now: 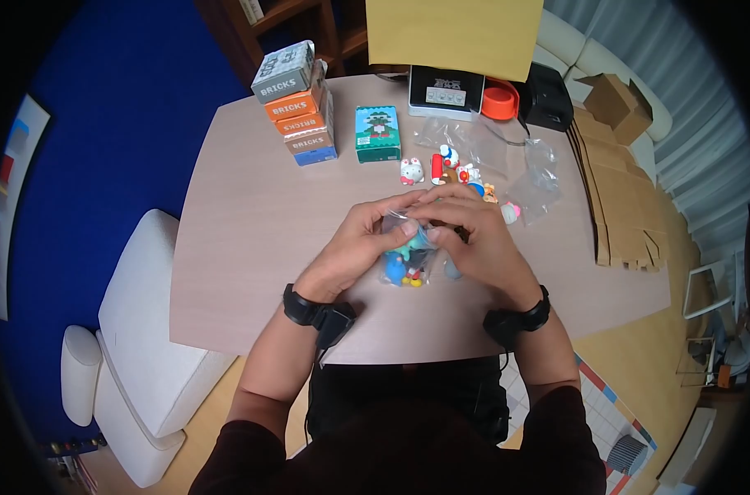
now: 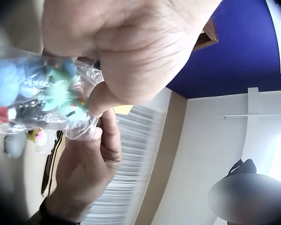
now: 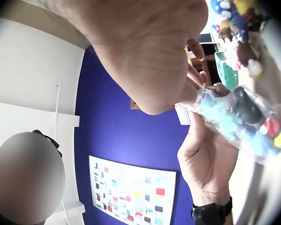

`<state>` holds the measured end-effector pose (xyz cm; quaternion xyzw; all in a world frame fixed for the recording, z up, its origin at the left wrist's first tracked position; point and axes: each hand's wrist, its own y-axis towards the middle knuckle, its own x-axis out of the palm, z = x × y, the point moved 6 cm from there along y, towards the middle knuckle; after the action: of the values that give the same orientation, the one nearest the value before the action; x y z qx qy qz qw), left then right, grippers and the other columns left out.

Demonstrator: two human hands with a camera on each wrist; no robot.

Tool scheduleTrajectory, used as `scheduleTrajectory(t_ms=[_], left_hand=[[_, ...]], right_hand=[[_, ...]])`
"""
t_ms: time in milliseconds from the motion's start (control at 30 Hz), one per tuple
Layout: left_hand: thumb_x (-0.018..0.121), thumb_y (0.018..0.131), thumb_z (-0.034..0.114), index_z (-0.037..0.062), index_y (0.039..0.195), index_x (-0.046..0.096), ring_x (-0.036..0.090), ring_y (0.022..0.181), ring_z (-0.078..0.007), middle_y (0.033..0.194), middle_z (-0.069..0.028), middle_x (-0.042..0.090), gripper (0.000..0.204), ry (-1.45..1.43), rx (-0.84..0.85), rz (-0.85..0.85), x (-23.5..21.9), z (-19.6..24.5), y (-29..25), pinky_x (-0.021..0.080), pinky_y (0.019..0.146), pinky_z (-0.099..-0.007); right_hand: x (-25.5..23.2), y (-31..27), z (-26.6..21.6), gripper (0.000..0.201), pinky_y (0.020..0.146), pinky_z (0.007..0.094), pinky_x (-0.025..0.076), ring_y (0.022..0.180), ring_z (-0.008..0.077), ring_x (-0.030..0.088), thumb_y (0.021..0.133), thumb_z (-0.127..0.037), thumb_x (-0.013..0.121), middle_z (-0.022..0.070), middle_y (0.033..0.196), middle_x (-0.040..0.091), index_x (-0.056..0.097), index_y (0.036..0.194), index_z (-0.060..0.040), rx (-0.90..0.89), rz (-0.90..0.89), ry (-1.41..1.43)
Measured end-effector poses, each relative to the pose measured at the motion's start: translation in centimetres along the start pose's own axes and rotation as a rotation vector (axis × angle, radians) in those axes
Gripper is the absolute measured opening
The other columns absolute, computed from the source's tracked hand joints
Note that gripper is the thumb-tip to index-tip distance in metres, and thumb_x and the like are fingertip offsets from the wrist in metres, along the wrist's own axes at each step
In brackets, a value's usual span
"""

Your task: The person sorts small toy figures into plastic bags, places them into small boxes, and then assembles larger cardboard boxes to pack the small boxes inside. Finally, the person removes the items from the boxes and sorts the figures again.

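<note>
Over the near middle of the table, a clear plastic bag (image 1: 403,275) of small toy figures is held between both hands. My left hand (image 1: 352,241) pinches the bag's top edge from the left, thumb in front. From the other side, my right hand (image 1: 484,241) grips the same top edge, its thumb close to the left one. Through the plastic show a blue figure (image 2: 5,83), a mint-green figure (image 2: 58,91) and a dark figure with red and yellow parts (image 3: 249,107). Beside the right hand lies a small grey-blue rounded thing (image 1: 452,270).
Beyond the hands stand a white rabbit figure (image 1: 411,171) and several other figures (image 1: 470,175). Crumpled clear bags (image 1: 474,139) lie behind them. A stack of brick boxes (image 1: 296,107) and a green box (image 1: 377,134) stand farther back. Folded cardboard (image 1: 618,190) lines the right side.
</note>
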<state>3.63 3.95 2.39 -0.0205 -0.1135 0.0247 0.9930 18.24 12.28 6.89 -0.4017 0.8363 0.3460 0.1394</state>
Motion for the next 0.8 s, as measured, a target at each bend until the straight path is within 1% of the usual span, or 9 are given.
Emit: scheduleTrajectory(t_ms=[133, 200, 233, 300, 400, 533, 633, 700, 800], left_hand=[[0.064, 0.108, 0.01, -0.005, 0.144, 0.064, 0.067, 0.121, -0.0168, 0.131, -0.0121, 0.073, 0.039, 0.0, 0.008, 0.042, -0.3, 0.3, 0.1, 0.052, 0.108, -0.033], [0.062, 0.109, 0.01, -0.0025, 0.14, 0.069, 0.068, 0.114, -0.0147, 0.125, -0.0115, 0.074, 0.033, 0.033, 0.055, 0.065, -0.6, 0.1, 0.1, 0.054, 0.102, -0.0291], [0.062, 0.109, 0.01, -0.0025, 0.14, 0.069, 0.068, 0.114, -0.0147, 0.125, -0.0115, 0.074, 0.033, 0.032, 0.055, 0.065, -0.5, 0.1, 0.1, 0.054, 0.102, -0.0291], [0.061, 0.11, 0.01, -0.0034, 0.138, 0.071, 0.067, 0.113, -0.0148, 0.124, -0.0111, 0.075, 0.032, 0.133, 0.107, 0.141, -0.8, 0.4, 0.1, 0.053, 0.104, -0.031], [0.062, 0.11, 0.011, -0.0012, 0.143, 0.068, 0.066, 0.111, -0.0136, 0.122, -0.0087, 0.075, 0.035, 0.199, 0.155, 0.171, -1.2, 0.4, 0.3, 0.052, 0.104, -0.0302], [0.064, 0.109, 0.013, 0.0, 0.147, 0.064, 0.066, 0.111, -0.0126, 0.121, -0.007, 0.073, 0.04, 0.118, 0.081, 0.149, -0.7, 0.5, 0.2, 0.052, 0.104, -0.0299], [0.067, 0.108, 0.016, 0.0, 0.142, 0.066, 0.066, 0.108, -0.0107, 0.117, -0.0055, 0.073, 0.037, 0.068, 0.029, 0.103, -0.5, -0.6, 0.5, 0.053, 0.1, -0.03], [0.069, 0.107, 0.02, 0.0011, 0.127, 0.069, 0.066, 0.103, -0.0087, 0.11, -0.0035, 0.074, 0.027, -0.031, -0.035, 0.054, -0.6, -1.8, 0.8, 0.054, 0.094, -0.0294], [0.071, 0.106, 0.02, 0.0018, 0.113, 0.071, 0.067, 0.096, -0.0081, 0.104, -0.0024, 0.074, 0.019, -0.167, -0.016, 0.099, -1.1, -2.3, 0.8, 0.054, 0.09, -0.0294]], right_hand=[[-0.6, 0.3, -0.3, 0.049, 0.106, 0.0405, 0.051, 0.112, 0.0266, 0.069, 0.076, 0.012, 0.075, 0.0094, 0.108, 0.079, 0.077, 0.123, -0.004, 0.055, -0.107, 0.006], [-0.2, 0.2, -0.3, 0.049, 0.095, 0.0342, 0.055, 0.098, 0.022, 0.07, 0.078, 0.013, 0.075, 0.0083, 0.103, 0.076, 0.076, 0.125, -0.0037, 0.184, -0.131, 0.175], [-0.1, 0.2, -0.3, 0.049, 0.095, 0.0342, 0.055, 0.098, 0.022, 0.07, 0.078, 0.013, 0.075, 0.0083, 0.103, 0.076, 0.076, 0.125, -0.0037, 0.184, -0.131, 0.175], [-0.1, 0.0, 0.1, 0.046, 0.08, 0.0272, 0.055, 0.084, 0.0152, 0.066, 0.081, 0.017, 0.073, 0.0065, 0.096, 0.069, 0.076, 0.122, -0.0028, 0.195, -0.082, 0.037], [0.0, -0.2, 0.9, 0.045, 0.073, 0.0302, 0.055, 0.076, 0.0168, 0.064, 0.082, 0.018, 0.071, 0.0053, 0.089, 0.063, 0.076, 0.121, -0.0052, 0.132, 0.021, -0.013], [-0.1, -0.3, 1.4, 0.046, 0.072, 0.0264, 0.054, 0.077, 0.0114, 0.062, 0.083, 0.021, 0.066, 0.004, 0.093, 0.062, 0.076, 0.12, -0.0035, 0.156, 0.088, 0.119], [-0.1, -0.4, 1.9, 0.044, 0.072, 0.0231, 0.053, 0.08, 0.0079, 0.062, 0.084, 0.024, 0.06, 0.004, 0.099, 0.062, 0.077, 0.116, 0.0002, 0.281, 0.158, 0.415], [-0.6, -0.4, 1.9, 0.042, 0.072, 0.0215, 0.053, 0.081, 0.0084, 0.064, 0.083, 0.025, 0.055, 0.0049, 0.101, 0.063, 0.078, 0.111, 0.0034, 0.287, 0.268, 0.602], [-1.4, -0.5, 2.6, 0.042, 0.072, 0.0206, 0.054, 0.083, 0.0072, 0.065, 0.083, 0.025, 0.051, 0.0063, 0.103, 0.065, 0.078, 0.106, 0.0039, 0.224, 0.287, 0.567]])
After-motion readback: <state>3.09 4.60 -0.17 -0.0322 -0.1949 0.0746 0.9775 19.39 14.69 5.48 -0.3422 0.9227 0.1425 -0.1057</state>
